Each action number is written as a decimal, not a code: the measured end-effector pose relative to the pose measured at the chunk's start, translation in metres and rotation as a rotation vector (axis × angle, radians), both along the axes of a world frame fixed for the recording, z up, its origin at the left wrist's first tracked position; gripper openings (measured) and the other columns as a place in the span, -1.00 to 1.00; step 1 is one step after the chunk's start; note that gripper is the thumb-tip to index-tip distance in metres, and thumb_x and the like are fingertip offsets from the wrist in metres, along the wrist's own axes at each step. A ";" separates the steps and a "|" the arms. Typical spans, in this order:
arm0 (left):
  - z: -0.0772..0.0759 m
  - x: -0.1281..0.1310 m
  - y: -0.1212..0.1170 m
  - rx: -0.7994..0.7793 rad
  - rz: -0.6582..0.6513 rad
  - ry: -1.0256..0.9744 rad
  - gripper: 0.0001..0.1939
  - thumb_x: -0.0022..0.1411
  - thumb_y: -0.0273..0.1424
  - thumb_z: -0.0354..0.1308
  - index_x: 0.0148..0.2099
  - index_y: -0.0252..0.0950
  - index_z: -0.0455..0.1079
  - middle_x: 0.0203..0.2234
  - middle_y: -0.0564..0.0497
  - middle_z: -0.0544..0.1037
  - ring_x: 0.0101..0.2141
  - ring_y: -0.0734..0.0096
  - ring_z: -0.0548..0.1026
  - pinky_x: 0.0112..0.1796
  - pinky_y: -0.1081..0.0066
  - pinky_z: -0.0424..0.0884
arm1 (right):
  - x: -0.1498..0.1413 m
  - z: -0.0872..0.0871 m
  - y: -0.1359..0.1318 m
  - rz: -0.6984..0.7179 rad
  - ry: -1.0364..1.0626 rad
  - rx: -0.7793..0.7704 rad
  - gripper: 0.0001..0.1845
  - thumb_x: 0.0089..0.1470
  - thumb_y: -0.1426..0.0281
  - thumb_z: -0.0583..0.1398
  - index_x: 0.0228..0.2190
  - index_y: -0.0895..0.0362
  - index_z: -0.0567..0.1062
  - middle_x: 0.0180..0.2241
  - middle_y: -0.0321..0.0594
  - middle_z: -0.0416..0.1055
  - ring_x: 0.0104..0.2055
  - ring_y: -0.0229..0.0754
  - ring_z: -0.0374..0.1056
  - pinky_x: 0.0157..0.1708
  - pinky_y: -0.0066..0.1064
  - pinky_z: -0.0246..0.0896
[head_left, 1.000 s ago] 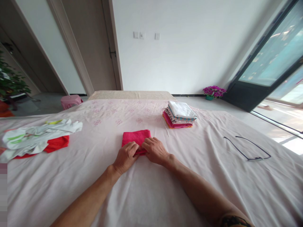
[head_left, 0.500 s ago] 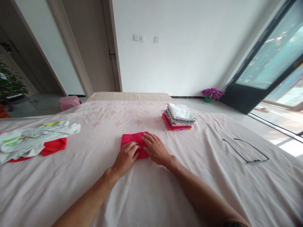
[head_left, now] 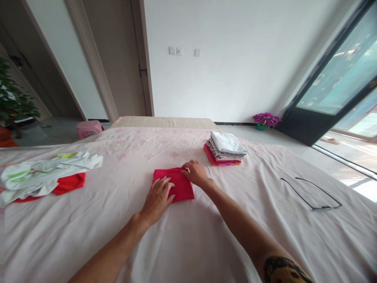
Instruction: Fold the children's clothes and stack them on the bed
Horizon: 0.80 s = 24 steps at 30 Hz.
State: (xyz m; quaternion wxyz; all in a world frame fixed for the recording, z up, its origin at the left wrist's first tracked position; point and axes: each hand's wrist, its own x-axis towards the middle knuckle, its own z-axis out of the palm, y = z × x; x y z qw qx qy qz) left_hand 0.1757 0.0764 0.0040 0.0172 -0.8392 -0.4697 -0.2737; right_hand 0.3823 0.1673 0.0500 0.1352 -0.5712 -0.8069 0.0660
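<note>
A bright pinkish-red cloth (head_left: 181, 185), folded into a small rectangle, lies in front of me on the pale bedsheet (head_left: 188, 243). My left hand (head_left: 159, 193) rests on its left half, fingers spread and palm down. At the far right corner, my right hand (head_left: 196, 172) pinches the cloth's edge between thumb and fingers. Just beyond that hand stands a neat stack of folded clothes (head_left: 225, 149), a white piece on top and pink and patterned ones beneath.
On the left is a loose heap of white and red clothes (head_left: 50, 175). Eyeglasses (head_left: 316, 196) lie unfolded on the sheet at the right. Past the bed are a pink stool (head_left: 90, 129), a pot of purple flowers (head_left: 266, 120) and a white wall.
My right hand has gone from lying flat on the red cloth to pinching its far right corner, uncovering the right half. My left hand stays on the cloth. The view has shifted slightly.
</note>
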 end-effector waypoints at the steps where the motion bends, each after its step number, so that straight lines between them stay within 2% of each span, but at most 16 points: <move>1: 0.000 0.000 0.000 0.001 0.000 -0.001 -0.73 0.27 -0.42 0.14 0.02 -0.19 0.30 0.11 -0.13 0.40 0.18 0.10 0.32 0.20 -0.06 0.20 | -0.002 0.001 0.005 0.004 -0.019 -0.020 -0.70 0.20 0.18 0.17 -0.12 0.04 0.56 -0.10 -0.12 0.45 0.00 -0.06 0.31 -0.10 -0.35 0.15; 4: -0.001 0.000 0.000 0.002 -0.002 0.000 -0.73 0.27 -0.42 0.15 0.02 -0.19 0.31 0.11 -0.13 0.40 0.17 0.10 0.33 0.20 -0.05 0.21 | -0.005 0.003 0.016 0.016 -0.053 -0.078 -0.72 0.16 0.17 0.21 -0.16 0.04 0.56 -0.13 -0.14 0.46 -0.03 -0.06 0.33 -0.16 -0.36 0.15; 8: -0.002 -0.001 0.001 0.012 -0.003 -0.003 -0.73 0.27 -0.41 0.15 0.03 -0.19 0.31 0.11 -0.13 0.40 0.17 0.10 0.33 0.20 -0.06 0.21 | -0.008 0.004 0.020 0.059 -0.072 -0.118 -0.79 0.17 0.27 0.20 -0.19 0.06 0.55 -0.15 -0.18 0.47 -0.06 -0.11 0.34 -0.19 -0.41 0.14; 12: -0.004 -0.001 0.002 0.023 -0.003 -0.010 -0.73 0.27 -0.41 0.14 0.02 -0.19 0.31 0.11 -0.12 0.41 0.17 0.10 0.33 0.20 -0.06 0.21 | -0.009 0.005 0.018 0.077 -0.064 -0.055 -0.83 0.19 0.33 0.17 -0.21 0.09 0.53 -0.07 -0.14 0.42 -0.02 -0.13 0.32 -0.19 -0.42 0.12; 15: -0.004 -0.001 0.002 0.013 0.002 -0.005 -0.73 0.26 -0.42 0.16 0.02 -0.20 0.32 0.10 -0.13 0.41 0.17 0.10 0.33 0.21 -0.05 0.19 | -0.009 0.005 0.016 0.097 -0.056 0.003 -0.83 0.23 0.35 0.13 -0.20 0.09 0.50 -0.12 -0.16 0.45 -0.04 -0.14 0.32 -0.19 -0.41 0.10; 19: -0.004 0.000 0.001 0.018 0.005 -0.006 -0.72 0.25 -0.44 0.16 0.02 -0.20 0.32 0.09 -0.13 0.42 0.17 0.10 0.34 0.21 -0.05 0.20 | -0.011 0.004 0.015 0.052 -0.042 -0.033 -0.81 0.26 0.32 0.09 -0.16 0.08 0.46 -0.20 -0.19 0.50 -0.08 -0.13 0.34 -0.19 -0.40 0.08; 24: -0.005 -0.001 0.002 0.026 -0.004 -0.023 -0.74 0.27 -0.42 0.13 0.02 -0.19 0.32 0.09 -0.13 0.42 0.17 0.11 0.34 0.20 -0.07 0.21 | -0.014 0.001 0.018 -0.005 -0.040 -0.086 -0.78 0.26 0.35 0.05 -0.16 0.10 0.46 -0.10 -0.12 0.46 -0.09 -0.14 0.36 -0.23 -0.40 0.10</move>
